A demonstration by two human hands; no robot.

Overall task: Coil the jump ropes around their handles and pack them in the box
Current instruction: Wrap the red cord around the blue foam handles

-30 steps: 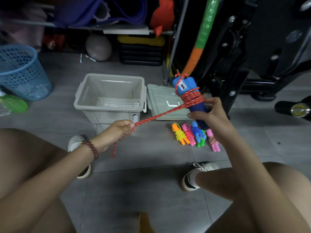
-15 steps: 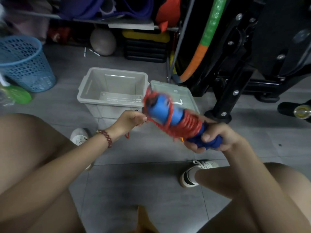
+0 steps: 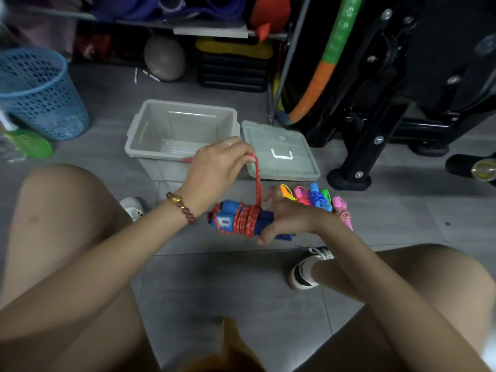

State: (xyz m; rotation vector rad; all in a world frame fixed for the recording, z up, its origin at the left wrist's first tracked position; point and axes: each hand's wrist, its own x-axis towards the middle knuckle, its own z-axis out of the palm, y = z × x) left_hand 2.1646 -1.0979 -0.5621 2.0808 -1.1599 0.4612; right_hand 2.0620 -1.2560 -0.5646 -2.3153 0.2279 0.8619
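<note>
Box (image 3: 139, 135): open, empty as far as visible, on the floor beyond the handles.
Left hand (image 3: 217, 163): above the handles, fingers pinched on the red rope (image 3: 258, 181), which runs straight down to the coil.
Blue handles (image 3: 236, 220): long axis left-right.
Right hand (image 3: 288, 220): fingers curled round the handles' right end.

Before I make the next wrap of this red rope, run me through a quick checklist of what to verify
1. Right hand grips the blue handles: ok.
2. Left hand pinches the red rope, strand taut: ok.
3. Existing coils sit tight together: ok.
4. Loose rope remaining: cannot tell, the tail is hidden.
5. Box open and empty: ok; lid lies beside it.
6. Other coiled ropes packed: not ok, they lie on the floor.
</note>
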